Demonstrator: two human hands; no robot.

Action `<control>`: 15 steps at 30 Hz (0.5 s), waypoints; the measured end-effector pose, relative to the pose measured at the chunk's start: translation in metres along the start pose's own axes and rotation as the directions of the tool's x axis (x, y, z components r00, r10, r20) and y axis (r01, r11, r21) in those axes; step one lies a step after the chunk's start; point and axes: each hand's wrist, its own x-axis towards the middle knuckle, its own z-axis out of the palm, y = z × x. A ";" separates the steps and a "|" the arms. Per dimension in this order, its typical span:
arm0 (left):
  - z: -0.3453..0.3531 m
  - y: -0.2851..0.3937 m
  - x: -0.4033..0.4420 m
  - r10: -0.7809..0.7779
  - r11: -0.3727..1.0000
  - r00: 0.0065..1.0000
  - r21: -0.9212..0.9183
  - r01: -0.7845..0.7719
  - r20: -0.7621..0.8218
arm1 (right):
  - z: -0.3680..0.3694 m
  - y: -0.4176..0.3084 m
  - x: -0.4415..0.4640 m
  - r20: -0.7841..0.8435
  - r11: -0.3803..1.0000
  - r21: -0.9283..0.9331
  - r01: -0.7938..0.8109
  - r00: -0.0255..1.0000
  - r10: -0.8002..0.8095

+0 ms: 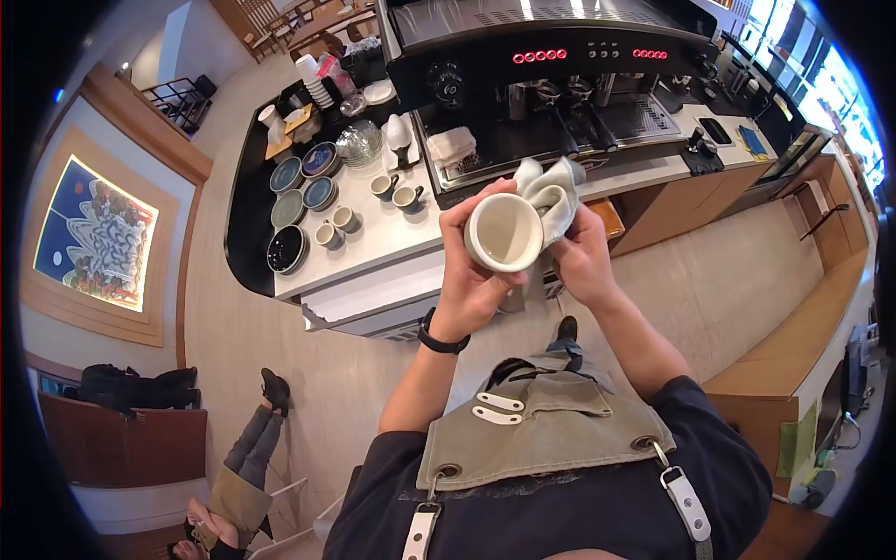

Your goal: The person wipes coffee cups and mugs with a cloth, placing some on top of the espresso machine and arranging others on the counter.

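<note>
My left hand grips a cream-coloured cup by its side, with the cup's open mouth turned up toward me. Bunched in my right hand is a pale cloth, held against the cup's right rim. The fingertips of the right hand are partly hidden behind the cloth. Both hands are raised in front of my apron, near the counter's front edge. On the counter to the left stand two dark-outside cups and two small beige cups.
A large espresso machine fills the back, a folded white towel on its tray. Plates and bowls sit at the counter's left, near stacked paper cups. Another person with folded arms is at lower left. A wooden counter runs along the right.
</note>
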 end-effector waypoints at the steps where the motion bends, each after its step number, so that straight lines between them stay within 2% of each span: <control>1: -0.001 0.001 -0.002 -0.016 1.000 1.000 0.006 0.016 0.022 | 0.001 -0.004 -0.001 -0.010 1.000 0.004 0.016 1.000 -0.016; 3: -0.003 0.010 -0.001 -0.025 0.999 0.997 0.041 0.022 0.076 | 0.002 -0.017 -0.001 -0.029 0.999 0.012 0.050 0.998 -0.050; 6: 0.004 0.028 0.003 -0.194 0.980 0.978 -0.024 0.197 0.079 | -0.005 -0.030 0.003 0.034 0.906 -0.381 0.182 0.982 -0.183; 7: 0.004 0.025 0.004 -0.128 0.992 0.987 0.011 0.127 0.094 | -0.007 -0.032 0.004 0.070 0.905 -0.382 0.189 0.982 -0.175; 10: 0.009 0.017 0.010 -0.103 0.994 0.983 -0.030 0.108 0.151 | -0.009 -0.027 0.003 0.082 0.889 -0.302 0.345 0.938 -0.337; 11: 0.014 0.014 0.011 -0.093 0.991 0.988 -0.081 0.104 0.124 | -0.007 -0.025 0.001 0.027 0.940 -0.142 0.309 0.951 -0.308; 13: 0.034 0.006 0.013 -0.067 0.980 0.995 -0.183 0.080 0.073 | -0.003 -0.020 -0.005 -0.057 0.950 0.188 0.250 0.968 -0.243; 14: 0.043 -0.006 0.014 -0.028 0.978 0.999 -0.205 0.035 0.040 | -0.004 -0.019 -0.008 -0.092 0.949 0.251 0.190 0.981 -0.172; 15: 0.053 -0.016 0.016 0.045 0.988 0.999 -0.146 -0.045 -0.006 | -0.006 -0.017 -0.012 -0.122 0.939 0.316 0.136 0.987 -0.102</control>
